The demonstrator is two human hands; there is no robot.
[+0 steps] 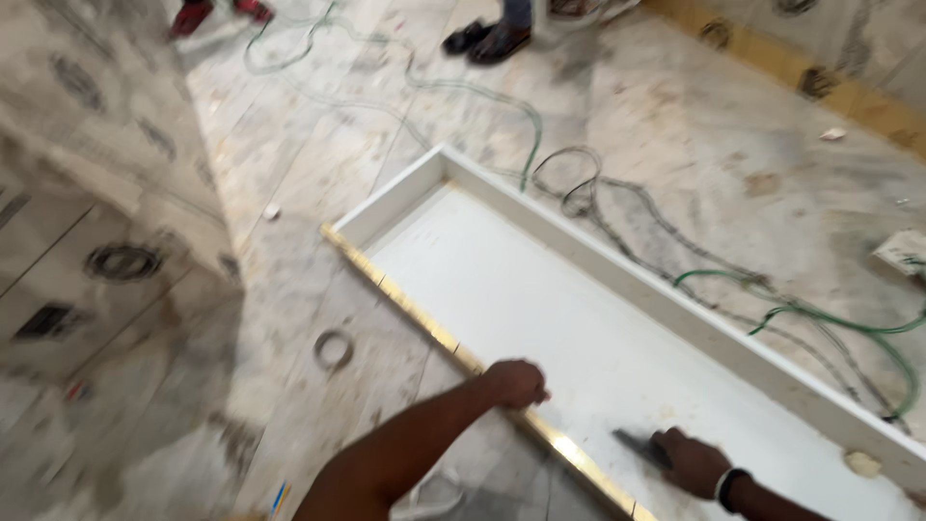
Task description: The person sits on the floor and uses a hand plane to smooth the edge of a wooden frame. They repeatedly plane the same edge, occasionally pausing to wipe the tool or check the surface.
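Two hands — left hand clenched on one gold strip, right hand grasping one dark tool.

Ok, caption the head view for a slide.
Left hand on a white panel's gold edge strip; right hand holds a dark tool.

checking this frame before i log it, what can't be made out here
Head view only:
- Dark tool in the right hand: motion blur hides its kind.
- Left hand on the gold strip: grip unclear, fingers curled under.
- White panel: near end cut off by the bottom edge.
- Bystander shoes: bodies cut off by the top edge.
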